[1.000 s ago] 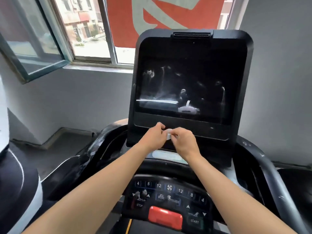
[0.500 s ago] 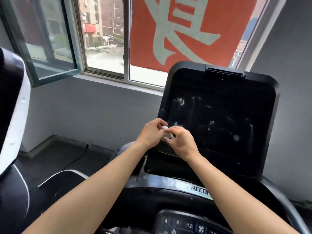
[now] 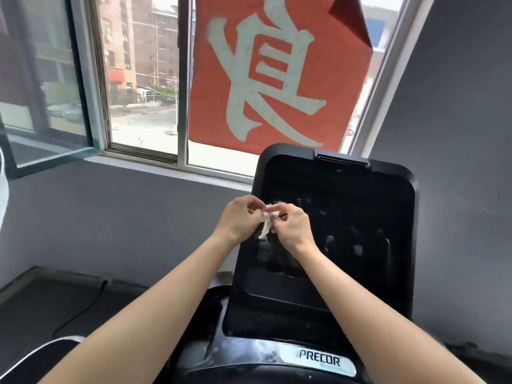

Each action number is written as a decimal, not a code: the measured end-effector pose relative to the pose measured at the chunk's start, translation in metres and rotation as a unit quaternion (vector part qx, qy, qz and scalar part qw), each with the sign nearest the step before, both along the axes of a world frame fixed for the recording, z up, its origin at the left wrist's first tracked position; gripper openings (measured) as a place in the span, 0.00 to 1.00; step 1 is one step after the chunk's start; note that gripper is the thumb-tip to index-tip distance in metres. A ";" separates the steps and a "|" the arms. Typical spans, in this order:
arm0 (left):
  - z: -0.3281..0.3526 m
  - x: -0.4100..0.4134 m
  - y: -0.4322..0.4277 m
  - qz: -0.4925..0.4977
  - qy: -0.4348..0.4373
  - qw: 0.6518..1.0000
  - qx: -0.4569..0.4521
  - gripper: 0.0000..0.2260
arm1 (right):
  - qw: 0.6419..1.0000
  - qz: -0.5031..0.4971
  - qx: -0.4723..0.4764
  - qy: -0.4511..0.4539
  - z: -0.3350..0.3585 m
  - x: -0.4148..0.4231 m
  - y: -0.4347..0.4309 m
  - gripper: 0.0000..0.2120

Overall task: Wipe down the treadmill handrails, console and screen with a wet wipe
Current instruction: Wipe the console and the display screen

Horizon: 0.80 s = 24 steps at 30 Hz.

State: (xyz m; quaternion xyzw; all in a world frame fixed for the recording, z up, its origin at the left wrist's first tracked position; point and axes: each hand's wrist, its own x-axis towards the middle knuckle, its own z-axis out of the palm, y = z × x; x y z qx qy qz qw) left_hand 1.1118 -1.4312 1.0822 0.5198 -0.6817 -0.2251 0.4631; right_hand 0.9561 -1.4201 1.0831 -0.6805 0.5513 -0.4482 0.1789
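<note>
A small crumpled white wet wipe (image 3: 266,223) hangs between my two hands, held in the air in front of the upper left of the treadmill's dark screen (image 3: 346,239). My left hand (image 3: 238,220) pinches its top left part. My right hand (image 3: 292,227) pinches it from the right, fingers curled over it. The screen sits in a black console housing (image 3: 404,245) and shows smears and reflections. Below it runs the black console ledge with a PRECOR label (image 3: 318,361). The handrails and button panel are out of view.
Behind the console is a grey wall (image 3: 110,217) under a window (image 3: 144,79) with a red banner (image 3: 277,70). A neighbouring machine's white-edged part (image 3: 36,353) shows at lower left, and a black cable (image 3: 83,309) lies on the dark floor.
My view has tilted up and left, so the button panel has dropped out of sight. Both hands rose with the wipe to the screen's upper left, and more of the wipe now hangs loose.
</note>
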 end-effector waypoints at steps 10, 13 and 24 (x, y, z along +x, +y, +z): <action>0.044 -0.026 -0.043 -0.005 -0.044 0.998 -0.055 0.10 | 0.994 -0.052 -0.087 0.036 0.053 -0.024 -0.052 0.08; 0.053 -0.034 -0.061 -0.002 -0.056 0.997 -0.060 0.12 | 0.987 -0.085 -0.117 0.064 0.070 -0.036 -0.072 0.06; 0.058 -0.050 -0.129 0.023 -0.104 0.991 -0.078 0.21 | 0.942 -0.118 -0.224 0.221 0.105 -0.059 -0.143 0.08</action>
